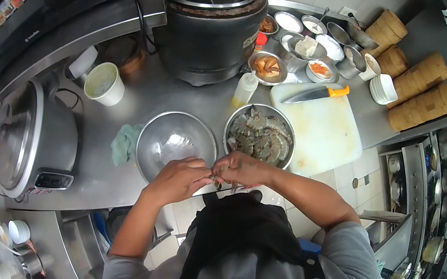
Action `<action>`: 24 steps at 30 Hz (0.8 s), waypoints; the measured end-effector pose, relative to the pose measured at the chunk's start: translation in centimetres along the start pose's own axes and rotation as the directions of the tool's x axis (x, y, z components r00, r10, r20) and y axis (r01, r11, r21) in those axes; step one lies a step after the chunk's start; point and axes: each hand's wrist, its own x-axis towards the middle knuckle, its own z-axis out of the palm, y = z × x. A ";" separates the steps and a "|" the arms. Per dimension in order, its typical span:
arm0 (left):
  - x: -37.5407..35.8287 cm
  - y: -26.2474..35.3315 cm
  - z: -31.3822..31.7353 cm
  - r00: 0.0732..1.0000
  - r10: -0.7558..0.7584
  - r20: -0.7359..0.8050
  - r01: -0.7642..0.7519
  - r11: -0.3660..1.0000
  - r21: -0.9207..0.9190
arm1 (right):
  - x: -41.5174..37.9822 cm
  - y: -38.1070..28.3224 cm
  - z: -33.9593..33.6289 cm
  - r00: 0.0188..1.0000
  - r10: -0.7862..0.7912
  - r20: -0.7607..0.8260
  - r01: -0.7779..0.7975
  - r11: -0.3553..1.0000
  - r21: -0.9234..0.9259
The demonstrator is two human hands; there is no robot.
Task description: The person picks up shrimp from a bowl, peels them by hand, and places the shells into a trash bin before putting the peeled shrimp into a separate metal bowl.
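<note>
My left hand (180,178) and my right hand (241,169) meet at the counter's front edge, fingers pinched together on one raw shrimp (217,184). Only a bit of its grey body and legs shows below the fingertips. Just beyond my right hand is a steel bowl (289,161) heaped with raw, unpeeled shrimp (259,135). Past my left hand lies a wide steel bowl (168,136), its shiny inside showing with nothing visible in it.
A knife (307,95) with an orange handle lies on the white cutting board (333,135). Near it stand a squeeze bottle (245,90) and several ingredient bowls. A green cloth (126,144), a white tub (105,84), a rice cooker (49,140) and a large black pot (204,42) surround the work spot.
</note>
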 end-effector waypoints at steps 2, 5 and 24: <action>-0.3 0.1 -0.1 1.000 0.006 -0.001 -0.006 1.000 -0.001 | 0.1 0.1 0.2 0.997 0.075 0.006 -0.075 0.986 0.148; -0.7 0.0 0.1 0.999 0.030 -0.016 -0.030 0.999 -0.023 | -0.3 1.3 -1.1 0.989 0.130 -0.064 -0.107 0.953 0.284; 0.3 -5.9 2.1 0.878 -0.343 -0.335 0.365 0.931 0.002 | -26.3 9.5 -8.6 0.406 0.303 -0.862 0.503 0.713 0.488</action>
